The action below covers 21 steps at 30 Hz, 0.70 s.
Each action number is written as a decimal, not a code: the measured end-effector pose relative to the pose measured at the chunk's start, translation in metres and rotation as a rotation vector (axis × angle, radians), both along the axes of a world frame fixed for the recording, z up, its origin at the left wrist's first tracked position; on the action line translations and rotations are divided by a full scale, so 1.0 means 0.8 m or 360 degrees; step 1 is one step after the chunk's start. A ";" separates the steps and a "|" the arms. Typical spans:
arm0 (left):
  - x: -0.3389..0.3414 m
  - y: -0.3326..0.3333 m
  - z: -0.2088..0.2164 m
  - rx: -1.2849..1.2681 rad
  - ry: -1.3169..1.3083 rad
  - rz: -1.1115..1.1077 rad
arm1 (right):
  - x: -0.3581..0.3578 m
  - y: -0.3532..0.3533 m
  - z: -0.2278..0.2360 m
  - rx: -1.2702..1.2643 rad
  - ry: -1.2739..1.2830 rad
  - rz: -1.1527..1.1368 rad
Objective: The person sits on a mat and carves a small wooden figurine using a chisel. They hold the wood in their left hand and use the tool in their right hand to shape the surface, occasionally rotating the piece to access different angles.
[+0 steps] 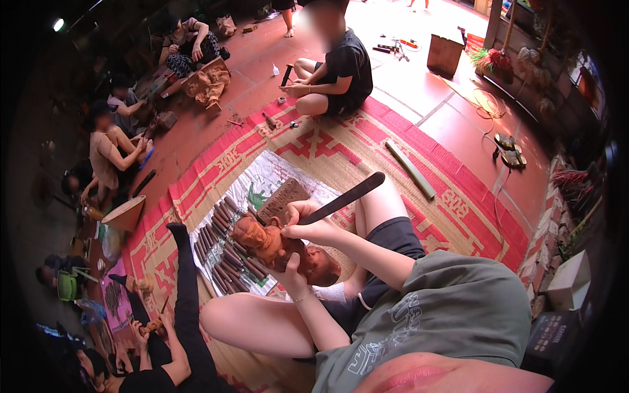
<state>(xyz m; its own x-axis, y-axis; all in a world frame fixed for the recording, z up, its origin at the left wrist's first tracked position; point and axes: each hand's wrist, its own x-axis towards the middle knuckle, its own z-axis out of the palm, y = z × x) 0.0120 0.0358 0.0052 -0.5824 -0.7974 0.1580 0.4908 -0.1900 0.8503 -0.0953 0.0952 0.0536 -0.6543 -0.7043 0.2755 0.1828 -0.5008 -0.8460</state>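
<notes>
Under me lies a red mat (481, 219). My left hand (293, 276) holds a brown carving (259, 237), fingers mostly hidden; my right hand (310, 226) pinches a black stick (346, 198).

carving (257, 239), centre: orange-brown | stick (347, 196), centre: black | tool handles (230, 259), left of centre: dark brown | cloth (265, 168), centre: white, green print | mat (452, 213): red and tan, geometric motifs | floor (524, 206), right: terracotta red | shirt (475, 288), lower right: grey-green, white lettering
</notes>
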 end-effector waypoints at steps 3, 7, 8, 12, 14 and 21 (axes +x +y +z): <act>0.001 -0.005 -0.003 0.0207 0.0088 -0.0139 | -0.005 0.000 -0.014 -0.0039 -0.0101 0.0081; 0.001 0.004 0.009 0.0329 0.0119 -0.0140 | 0.005 0.001 -0.006 -0.0014 -0.0064 0.0003; -0.001 0.006 0.008 0.0260 0.0095 -0.0103 | 0.006 0.001 0.001 -0.0023 -0.0135 -0.0007; -0.002 0.006 0.016 0.0016 -0.0035 -0.0081 | 0.004 0.005 0.010 0.0080 -0.0106 -0.0036; -0.003 0.004 0.011 0.0075 -0.0031 -0.0128 | -0.002 0.001 -0.008 0.0075 -0.0067 -0.0014; -0.008 0.008 0.011 0.0227 0.0109 -0.0112 | -0.001 0.003 -0.002 0.0058 -0.0215 -0.0059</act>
